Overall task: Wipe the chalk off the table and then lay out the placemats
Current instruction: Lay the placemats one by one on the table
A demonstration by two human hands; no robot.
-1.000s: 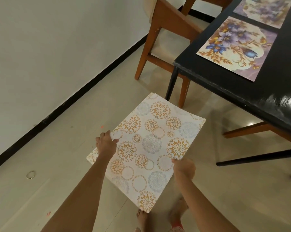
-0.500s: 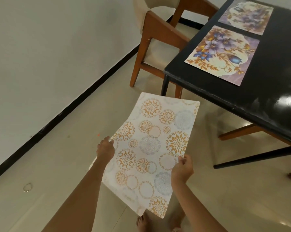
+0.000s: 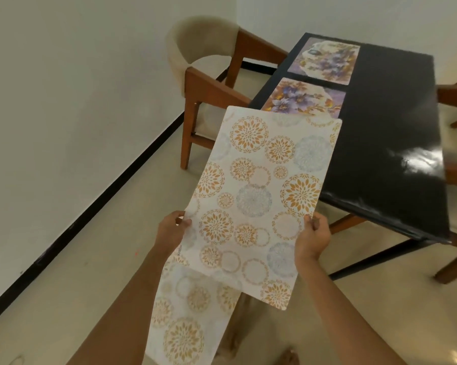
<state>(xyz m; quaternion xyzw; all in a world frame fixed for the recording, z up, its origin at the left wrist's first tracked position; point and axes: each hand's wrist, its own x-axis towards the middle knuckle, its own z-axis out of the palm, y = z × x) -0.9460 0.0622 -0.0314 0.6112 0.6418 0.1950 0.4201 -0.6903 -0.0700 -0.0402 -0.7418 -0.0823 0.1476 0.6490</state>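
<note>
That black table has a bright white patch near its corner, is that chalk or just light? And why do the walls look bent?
Head view: the patch on the black table looks like glare, a streaky reflection on glossy surface, not chalk; the second circle-patterned placemat under the held placemat is softly blurred; the wall's black baseboard and table edges splay outward, wide-angle distortion.

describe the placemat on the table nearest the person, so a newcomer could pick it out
Start at the black table and follow its left edge beside the wooden armchair. Two purple floral mats lie there; the nearer floral placemat is partly hidden behind the held circle-patterned placemat. It shows bold violet blooms; the farther floral placemat looks paler.
</note>
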